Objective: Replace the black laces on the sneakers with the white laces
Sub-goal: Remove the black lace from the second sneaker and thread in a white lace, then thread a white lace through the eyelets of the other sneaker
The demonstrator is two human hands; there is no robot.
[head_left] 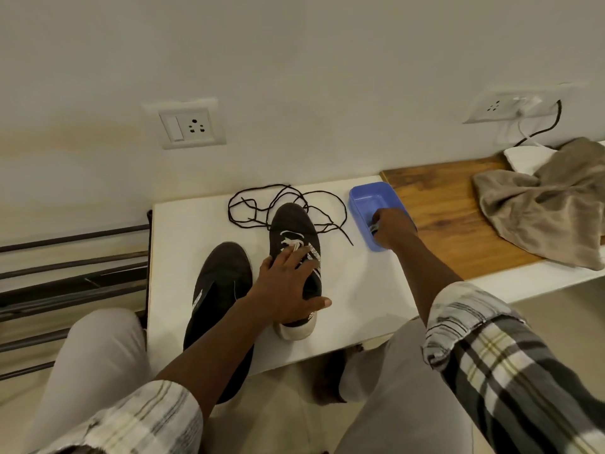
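**At the table edge: one sneaker pinned, a white lace picked from the tray**

Close to the body, on the near part of the white table [170, 257]: left hand [288, 290] with fingers spread and fairly straight, pressing down on the laced sneaker [294, 224], thumb out along its right side. Clamps nothing; simply pins the shoe.

Just left of that, the bare sneaker [219, 299], no lace visible in it, heel hanging past the table edge. Touching its neighbour or not: cannot tell. Both shoes dark with pale soles, long axes running away from the body, toes toward the wall. Across the front of the pinned one, a threaded lace [289, 239] in white.

Farther out and to the right, well apart from the left hand: right hand [389, 229] reaching into the blue tray [360, 193], fingers curled and pinching a white lace [373, 228], mostly hidden under them.

Farthest back, black laces [327, 193] in loose tangled loops around the toes, already out of both shoes.

Key relation: bare sneaker well left of the lace-holding hand, beyond the pinned shoe and the left forearm. Probably calls for carrying the lace leftward across them, or sliding the bare sneaker over with the nearer left hand.
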